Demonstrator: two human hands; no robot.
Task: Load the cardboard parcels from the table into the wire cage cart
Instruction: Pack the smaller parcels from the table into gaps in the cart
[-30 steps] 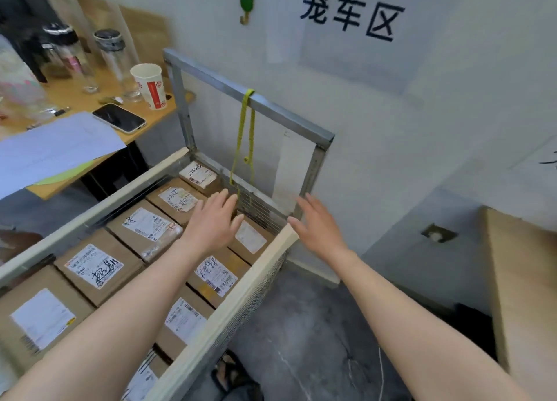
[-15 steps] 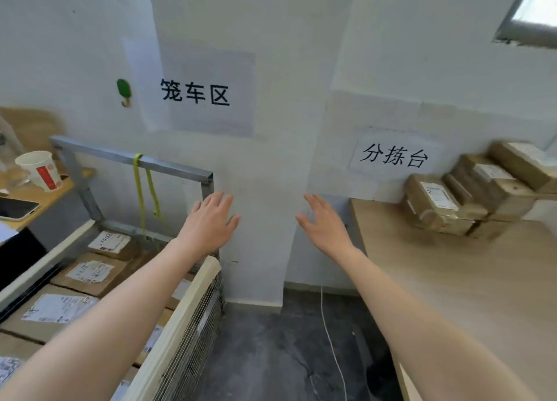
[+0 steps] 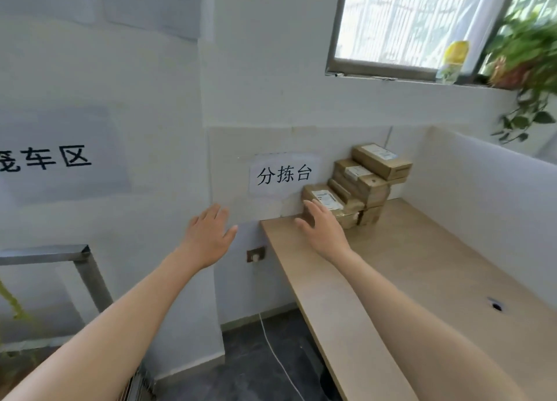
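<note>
hovering over the far left end of the tabletop [image 3: 422, 265], the right hand [image 3: 324, 231] shows its fingers [image 3: 315, 209] straight and spread, holding nothing. it lies in front of the cardboard parcels [image 3: 369, 183]; contact cannot be confirmed. the parcels stand stacked in the far corner of the tabletop, against the wall, labels up. the left hand [image 3: 208, 236] is raised before the white wall, fingers wide and empty. the steel frame of the cage cart [image 3: 87, 265] shows at lower left, well apart from the stack. a paper sign [image 3: 283, 174] hangs just beside the parcels.
</note>
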